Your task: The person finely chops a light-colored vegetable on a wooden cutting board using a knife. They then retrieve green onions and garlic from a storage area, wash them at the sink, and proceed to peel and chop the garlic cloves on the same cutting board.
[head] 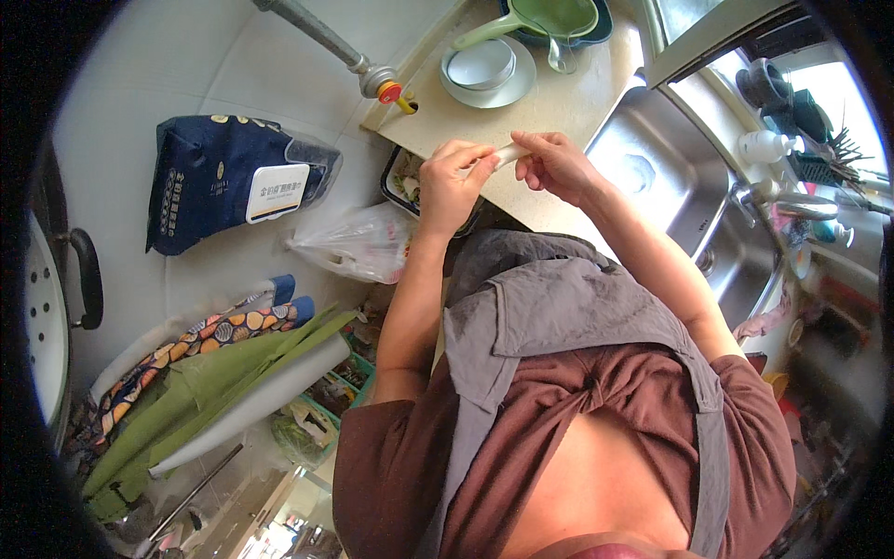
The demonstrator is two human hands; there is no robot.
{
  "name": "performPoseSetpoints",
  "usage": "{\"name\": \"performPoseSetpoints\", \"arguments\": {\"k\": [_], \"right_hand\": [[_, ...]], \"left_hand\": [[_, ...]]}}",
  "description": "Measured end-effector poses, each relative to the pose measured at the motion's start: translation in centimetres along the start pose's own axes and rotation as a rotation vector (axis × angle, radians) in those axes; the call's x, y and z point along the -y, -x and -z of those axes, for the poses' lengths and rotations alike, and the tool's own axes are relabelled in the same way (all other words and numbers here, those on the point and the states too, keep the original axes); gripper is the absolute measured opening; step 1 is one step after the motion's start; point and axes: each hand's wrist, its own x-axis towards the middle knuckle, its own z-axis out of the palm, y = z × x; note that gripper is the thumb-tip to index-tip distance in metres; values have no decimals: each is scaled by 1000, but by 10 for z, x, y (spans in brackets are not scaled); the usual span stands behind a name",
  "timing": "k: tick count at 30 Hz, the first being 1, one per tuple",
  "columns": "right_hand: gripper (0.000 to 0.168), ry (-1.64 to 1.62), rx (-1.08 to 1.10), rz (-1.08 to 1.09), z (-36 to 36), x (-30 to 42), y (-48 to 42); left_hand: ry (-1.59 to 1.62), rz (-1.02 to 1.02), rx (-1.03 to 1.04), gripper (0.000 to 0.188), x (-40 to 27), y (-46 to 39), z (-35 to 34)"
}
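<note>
A short, pale, stick-like piece [510, 155] spans my two hands, above the near edge of the beige countertop [433, 129]. My left hand [452, 178] pinches its left end between thumb and fingers. At the other end, my right hand [555, 164] grips it with the thumb on top and fingers curled below. What the piece is made of cannot be told, as the fingers cover both ends. Below and left of my left hand is a dark-rimmed bin [405, 178] with food scraps inside, partly hidden by the hand.
White bowls [480, 64] rest on a plate [520, 77], beside a green strainer [552, 17]. Right of the counter lies a steel double sink [649, 147] with a faucet [803, 204]. On the left wall hang a navy wipes pack [209, 182], a plastic bag [356, 241] and aprons [209, 384].
</note>
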Motion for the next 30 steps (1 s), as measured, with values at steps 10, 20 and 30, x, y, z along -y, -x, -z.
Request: {"name": "performPoseSetpoints", "arguments": {"k": [10, 20, 30], "right_hand": [[21, 14, 8, 118, 5, -11, -2], [20, 366, -86, 249, -8, -2, 13], [29, 55, 284, 123, 14, 0, 11]], "left_hand": [[-146, -20, 178, 14, -7, -5, -3], [-285, -36, 238, 12, -14, -8, -7], [670, 522, 478, 12, -2, -9, 5]]}}
